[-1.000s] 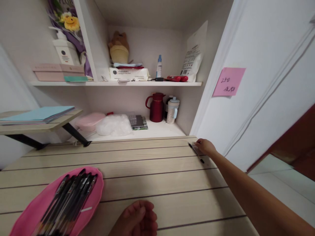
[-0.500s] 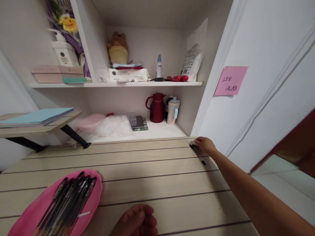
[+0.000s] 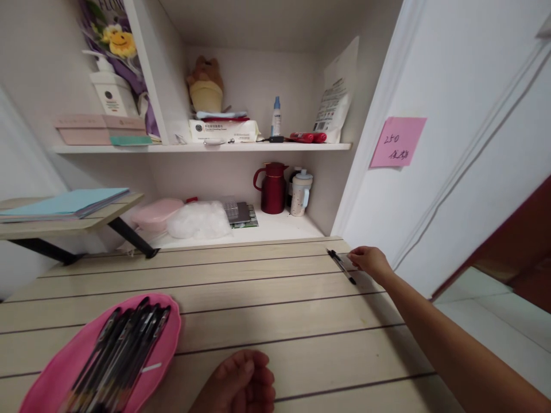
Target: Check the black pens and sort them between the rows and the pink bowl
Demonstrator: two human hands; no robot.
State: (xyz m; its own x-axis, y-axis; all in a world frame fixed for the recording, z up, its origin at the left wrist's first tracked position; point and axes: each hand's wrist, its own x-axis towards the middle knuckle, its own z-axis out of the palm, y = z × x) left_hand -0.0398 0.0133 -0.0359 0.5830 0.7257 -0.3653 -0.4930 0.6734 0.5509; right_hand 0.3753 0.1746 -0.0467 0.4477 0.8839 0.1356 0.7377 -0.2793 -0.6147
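A black-capped pen with a clear barrel (image 3: 341, 265) lies slantwise on the wooden tabletop near its far right corner. Just to its right is my right hand (image 3: 370, 262), low over the table, with thumb and fingertips drawn together; whatever is between them, if anything, is too small to make out. My left hand (image 3: 241, 381) rests at the bottom middle, fingers loosely curled and thumb apart, holding nothing. To its left stands a pink dish (image 3: 51, 376) holding several dark pens (image 3: 116, 350) side by side and a small white strip (image 3: 151, 367).
Behind the table is a white shelf (image 3: 258, 147) carrying a tissue pack, spray bottle and plush toy. Below stand a dark red jug (image 3: 274, 189), a pale tumbler (image 3: 301, 194) and a white plastic bag (image 3: 198, 221). A small raised stand (image 3: 124, 201) holds blue papers at left.
My right hand has moved slightly right and towards me, away from the pen, which stays on the table. My left hand has hardly moved. The view has shifted a little.
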